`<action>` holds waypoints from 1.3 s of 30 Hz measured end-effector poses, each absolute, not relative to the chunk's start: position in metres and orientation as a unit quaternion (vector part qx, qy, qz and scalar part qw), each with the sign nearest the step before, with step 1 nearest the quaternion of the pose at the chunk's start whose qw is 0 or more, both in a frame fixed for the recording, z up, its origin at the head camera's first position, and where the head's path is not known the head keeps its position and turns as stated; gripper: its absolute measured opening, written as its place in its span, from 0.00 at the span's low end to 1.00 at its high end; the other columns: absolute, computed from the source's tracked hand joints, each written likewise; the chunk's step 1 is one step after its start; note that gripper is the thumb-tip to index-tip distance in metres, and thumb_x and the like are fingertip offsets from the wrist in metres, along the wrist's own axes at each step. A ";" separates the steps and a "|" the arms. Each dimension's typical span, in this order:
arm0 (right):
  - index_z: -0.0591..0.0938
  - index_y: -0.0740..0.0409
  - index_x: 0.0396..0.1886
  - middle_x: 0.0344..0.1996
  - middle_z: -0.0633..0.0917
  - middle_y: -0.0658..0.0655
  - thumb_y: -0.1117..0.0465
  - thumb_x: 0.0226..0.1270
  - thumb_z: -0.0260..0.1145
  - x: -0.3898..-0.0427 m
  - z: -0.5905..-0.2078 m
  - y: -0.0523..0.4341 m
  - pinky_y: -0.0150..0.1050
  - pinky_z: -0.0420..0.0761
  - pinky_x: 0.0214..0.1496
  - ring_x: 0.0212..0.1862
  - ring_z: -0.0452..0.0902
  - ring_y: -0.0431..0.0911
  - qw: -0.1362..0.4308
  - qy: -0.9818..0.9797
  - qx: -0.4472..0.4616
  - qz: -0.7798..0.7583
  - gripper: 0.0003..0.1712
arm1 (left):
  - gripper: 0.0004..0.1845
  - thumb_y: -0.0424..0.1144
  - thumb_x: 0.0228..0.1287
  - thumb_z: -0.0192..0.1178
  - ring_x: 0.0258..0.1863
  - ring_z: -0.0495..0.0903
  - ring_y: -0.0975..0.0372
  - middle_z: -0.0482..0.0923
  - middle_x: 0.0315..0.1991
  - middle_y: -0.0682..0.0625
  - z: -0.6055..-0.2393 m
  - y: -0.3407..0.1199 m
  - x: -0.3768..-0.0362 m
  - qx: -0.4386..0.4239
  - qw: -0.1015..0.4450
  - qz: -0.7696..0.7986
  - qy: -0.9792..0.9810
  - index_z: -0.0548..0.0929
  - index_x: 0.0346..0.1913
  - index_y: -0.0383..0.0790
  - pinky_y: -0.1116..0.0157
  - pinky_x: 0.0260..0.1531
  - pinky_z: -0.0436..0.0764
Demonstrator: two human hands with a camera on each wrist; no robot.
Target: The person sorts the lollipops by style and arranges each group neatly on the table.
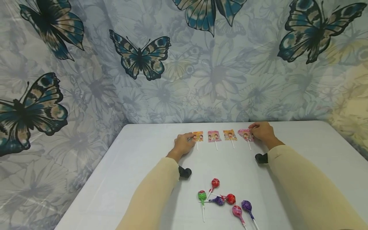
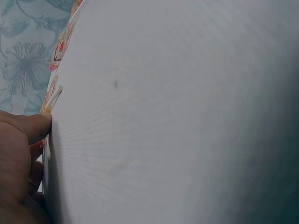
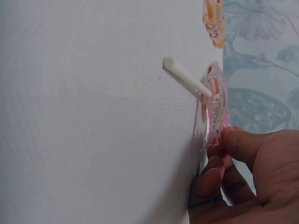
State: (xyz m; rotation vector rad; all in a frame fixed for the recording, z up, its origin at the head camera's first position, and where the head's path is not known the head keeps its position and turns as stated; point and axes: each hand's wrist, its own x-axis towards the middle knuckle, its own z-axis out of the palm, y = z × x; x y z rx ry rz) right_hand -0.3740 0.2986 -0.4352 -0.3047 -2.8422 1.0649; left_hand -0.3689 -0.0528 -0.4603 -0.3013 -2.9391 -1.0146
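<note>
At the left end of a row of flat lollipops, my left hand (image 1: 184,143) pinches the edge of an orange-wrapped lollipop (image 1: 198,136). In the left wrist view its thumb (image 2: 37,127) lies on the wrapper, and the other fingers are partly hidden behind. My right hand (image 1: 263,131) holds the side of a pink-wrapped lollipop (image 1: 245,134) at the row's right end. The right wrist view shows thumb and finger pinching that wrapper (image 3: 215,112), its white stick pointing away. Between the hands lie another pink lollipop (image 1: 213,136) and another orange one (image 1: 230,134), sticks toward me.
Nearer on the white table (image 1: 138,153) lie several round lollipops: a green one (image 1: 202,195), red ones (image 1: 215,183), purple ones (image 1: 246,205) and a pink one (image 1: 237,210). Some of their sticks cross. A butterfly-print cloth (image 1: 184,95) hangs behind the table's far edge.
</note>
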 end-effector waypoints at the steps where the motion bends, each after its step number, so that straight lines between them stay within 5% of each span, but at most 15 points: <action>1: 0.84 0.63 0.44 0.40 0.83 0.64 0.62 0.63 0.61 -0.375 -0.435 0.298 0.40 0.71 0.31 0.38 0.72 0.55 0.046 -0.931 -0.101 0.349 0.13 | 0.22 0.41 0.66 0.61 0.67 0.62 0.51 0.71 0.65 0.55 -0.460 -0.053 -0.369 -0.096 0.010 -0.325 -0.941 0.78 0.62 0.45 0.51 0.65 0.54; 27: 0.80 0.64 0.52 0.48 0.80 0.68 0.60 0.66 0.60 -0.373 -0.433 0.296 0.49 0.74 0.40 0.48 0.70 0.62 0.032 -0.930 -0.114 0.348 0.18 | 0.23 0.42 0.66 0.61 0.68 0.59 0.54 0.69 0.66 0.58 -0.458 -0.053 -0.368 -0.081 -0.004 -0.330 -0.941 0.77 0.64 0.48 0.53 0.66 0.53; 39: 0.80 0.64 0.52 0.49 0.81 0.68 0.56 0.68 0.61 -0.357 -0.430 0.297 0.50 0.75 0.42 0.48 0.73 0.62 0.039 -0.933 -0.073 0.351 0.19 | 0.27 0.42 0.63 0.63 0.67 0.61 0.51 0.70 0.65 0.50 -0.458 -0.057 -0.368 -0.079 -0.005 -0.342 -0.936 0.75 0.66 0.49 0.51 0.66 0.54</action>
